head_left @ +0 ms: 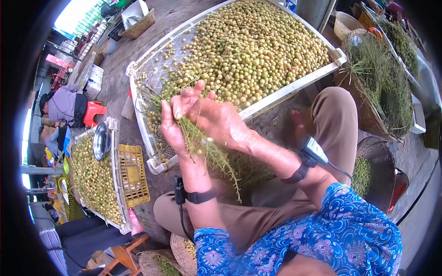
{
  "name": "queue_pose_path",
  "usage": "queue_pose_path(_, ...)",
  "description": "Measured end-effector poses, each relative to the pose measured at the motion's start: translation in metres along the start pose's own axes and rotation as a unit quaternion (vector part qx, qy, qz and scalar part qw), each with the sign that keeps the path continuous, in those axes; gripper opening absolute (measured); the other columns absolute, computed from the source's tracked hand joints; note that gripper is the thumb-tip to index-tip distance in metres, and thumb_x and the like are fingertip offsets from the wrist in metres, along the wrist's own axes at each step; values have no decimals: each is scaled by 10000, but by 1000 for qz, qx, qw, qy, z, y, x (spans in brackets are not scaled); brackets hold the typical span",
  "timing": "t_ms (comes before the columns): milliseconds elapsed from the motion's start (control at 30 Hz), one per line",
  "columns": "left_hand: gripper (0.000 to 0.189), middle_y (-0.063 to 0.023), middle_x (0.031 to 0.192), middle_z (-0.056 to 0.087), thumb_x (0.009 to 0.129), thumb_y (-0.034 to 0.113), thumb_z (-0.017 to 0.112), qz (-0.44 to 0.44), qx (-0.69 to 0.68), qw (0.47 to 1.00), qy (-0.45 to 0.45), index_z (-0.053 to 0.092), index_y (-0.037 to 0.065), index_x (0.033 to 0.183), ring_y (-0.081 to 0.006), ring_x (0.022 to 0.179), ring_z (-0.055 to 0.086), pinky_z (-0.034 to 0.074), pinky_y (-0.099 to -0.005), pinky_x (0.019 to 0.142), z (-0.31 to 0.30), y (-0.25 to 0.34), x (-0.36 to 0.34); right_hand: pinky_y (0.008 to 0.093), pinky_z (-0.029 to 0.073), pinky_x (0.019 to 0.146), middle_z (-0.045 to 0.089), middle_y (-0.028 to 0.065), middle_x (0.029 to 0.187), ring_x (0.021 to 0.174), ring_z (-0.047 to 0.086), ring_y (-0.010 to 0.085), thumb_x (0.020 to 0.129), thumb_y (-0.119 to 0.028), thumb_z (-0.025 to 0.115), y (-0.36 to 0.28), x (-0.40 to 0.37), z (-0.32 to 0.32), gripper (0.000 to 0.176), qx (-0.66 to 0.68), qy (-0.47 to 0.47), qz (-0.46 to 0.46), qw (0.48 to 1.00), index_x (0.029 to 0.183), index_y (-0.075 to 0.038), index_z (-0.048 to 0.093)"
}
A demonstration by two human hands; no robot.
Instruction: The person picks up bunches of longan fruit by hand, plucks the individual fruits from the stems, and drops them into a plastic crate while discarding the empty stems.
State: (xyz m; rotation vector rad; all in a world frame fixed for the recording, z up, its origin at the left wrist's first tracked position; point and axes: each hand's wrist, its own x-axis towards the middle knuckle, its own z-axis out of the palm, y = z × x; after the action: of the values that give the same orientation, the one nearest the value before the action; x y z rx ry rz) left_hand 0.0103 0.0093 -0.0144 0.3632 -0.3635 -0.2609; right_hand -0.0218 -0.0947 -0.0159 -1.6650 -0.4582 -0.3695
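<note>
Green stems [209,154] with a few small fruits lie across my left hand [172,124], whose fingers are curled round them at the near left corner of a white mesh tray. My right hand [221,120] is close against it, over the same stems; its fingers are partly smeared and overlapped, so its grip is unclear. Many round yellow-green fruits [258,50] fill most of the white tray [276,95]. Bare mesh shows at its left side, with scattered fruits and some loose stems.
A second fruit tray [120,184] and a yellow crate [133,175] stand at left, near seated people [64,106] and a red stool [94,112]. Stripped stems [377,83] heap up at right above a woven basket [375,161]. More baskets [149,262] are at the bottom.
</note>
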Motion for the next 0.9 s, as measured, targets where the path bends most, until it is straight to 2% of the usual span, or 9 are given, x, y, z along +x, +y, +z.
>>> queue_pose_path(167, 405, -214, 1056, 507, 903, 300, 323, 33, 150, 988, -6, 418, 78, 578, -325, 1204, 290, 172, -496, 1003, -6, 0, 5, 259, 397, 467, 494, 48, 564, 515, 462, 78, 785, -82, 509, 16, 5, -3, 57, 82, 77, 150, 982, 761, -36, 531)
queue_pose_path(267, 397, -203, 1047, 517, 900, 291, 331, 38, 76, 996, 40, 412, 83, 572, -331, 1201, 296, 162, -504, 1004, 2, 8, 3, 185, 274, 375, 439, -34, 540, 467, 354, 20, 838, -94, 477, 28, 6, -12, 84, 208, 111, 199, 951, 774, -75, 527)
queue_pose_path(400, 376, -169, 952, 559, 904, 291, 331, 90, 24, 991, 97, 396, 83, 597, -324, 1094, 434, 243, -500, 980, -12, 30, 1, 158, 186, 284, 426, -32, 553, 371, 285, 34, 830, -139, 440, 27, -9, -42, 108, 540, 4, 296, 787, 849, -55, 505)
queue_pose_path(533, 307, -142, 841, 561, 909, 263, 323, 81, -125, 974, 170, 421, 62, 698, -338, 1024, 490, 343, -530, 910, -20, 36, -1, 173, 175, 303, 467, -33, 604, 395, 306, 26, 835, -160, 471, 28, -18, -22, 118, 436, -31, 359, 825, 829, -59, 533)
queue_pose_path(633, 288, -138, 812, 553, 914, 256, 306, 94, -56, 974, 196, 431, 44, 764, -346, 993, 505, 395, -542, 859, -10, 24, -3, 170, 303, 343, 539, -6, 698, 434, 406, 42, 804, -149, 530, 17, -12, -10, 75, 430, -75, 354, 828, 838, -84, 543)
queue_pose_path(733, 281, -130, 794, 557, 911, 267, 324, 96, 11, 972, 214, 438, 59, 760, -338, 973, 520, 429, -520, 836, -9, 20, -4, 187, 268, 369, 478, -16, 574, 421, 348, 28, 790, -114, 545, 13, -6, 0, 63, 384, -29, 217, 897, 804, -53, 537)
queue_pose_path(800, 269, -106, 810, 556, 901, 268, 360, 111, 3, 980, 164, 449, 41, 789, -331, 988, 511, 416, -532, 850, -13, 24, -4, 215, 331, 428, 492, 24, 572, 461, 394, 54, 778, -87, 549, 0, -7, -10, 59, 12, -15, 49, 999, 814, -42, 536)
queue_pose_path(867, 243, -100, 830, 554, 889, 256, 398, 117, 5, 983, 138, 472, 40, 808, -324, 1009, 504, 423, -507, 858, -10, 25, -5, 244, 364, 456, 482, 70, 568, 489, 425, 82, 770, -63, 544, -6, -8, -14, 91, 43, -28, 6, 999, 857, -37, 550)
queue_pose_path(900, 238, -99, 840, 554, 887, 253, 405, 109, 48, 982, 149, 485, 37, 829, -321, 1013, 503, 426, -495, 860, -1, 25, -5, 242, 410, 545, 530, 50, 731, 617, 479, 80, 795, -75, 527, -8, -8, -13, 139, 51, -63, 44, 996, 923, -27, 549)
